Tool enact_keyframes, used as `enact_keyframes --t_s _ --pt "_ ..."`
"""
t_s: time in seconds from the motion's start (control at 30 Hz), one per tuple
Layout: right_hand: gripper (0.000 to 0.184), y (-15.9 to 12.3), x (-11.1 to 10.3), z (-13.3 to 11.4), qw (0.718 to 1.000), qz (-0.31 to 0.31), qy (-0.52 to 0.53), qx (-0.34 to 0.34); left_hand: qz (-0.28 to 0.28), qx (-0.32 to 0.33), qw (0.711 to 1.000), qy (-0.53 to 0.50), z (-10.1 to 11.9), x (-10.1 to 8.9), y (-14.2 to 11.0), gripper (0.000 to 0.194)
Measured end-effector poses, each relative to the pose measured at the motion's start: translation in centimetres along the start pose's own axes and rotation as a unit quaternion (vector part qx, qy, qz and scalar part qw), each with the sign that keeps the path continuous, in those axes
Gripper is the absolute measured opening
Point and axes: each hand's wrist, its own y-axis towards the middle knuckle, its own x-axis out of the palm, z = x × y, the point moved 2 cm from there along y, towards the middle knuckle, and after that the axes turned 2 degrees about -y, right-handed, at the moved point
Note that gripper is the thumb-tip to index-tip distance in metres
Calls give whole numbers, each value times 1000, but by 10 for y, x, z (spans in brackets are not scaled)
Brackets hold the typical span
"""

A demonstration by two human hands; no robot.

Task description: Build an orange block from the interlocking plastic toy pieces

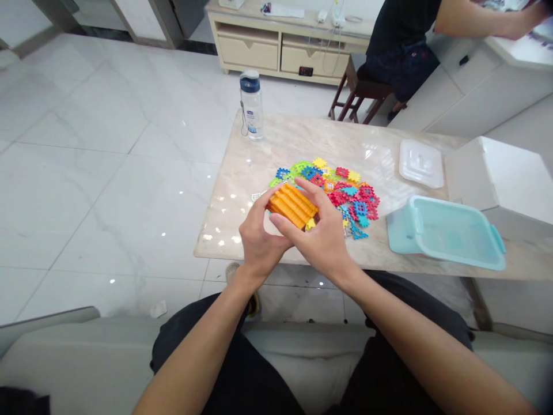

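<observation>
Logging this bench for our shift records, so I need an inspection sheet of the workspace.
Surface: glossy marble-look table top, reflecting light.
Job's things: orange block of stacked plastic pieces; multicoloured interlocking plastic pieces heaped beside it.
Clutter: water bottle, white lid, teal plastic tub.
Grippers: left hand and right hand both hold the orange block.
Cables: white cords on a cream cabinet, off the table.
Surroundings: seated person at a white counter; tiled floor.
</observation>
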Motion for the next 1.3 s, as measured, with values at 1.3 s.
enact_keyframes --t_s 1.3 --pt "65 14 3 39 910 -184 -299 -221 -66 -370 906 -198 -14 12 7 64"
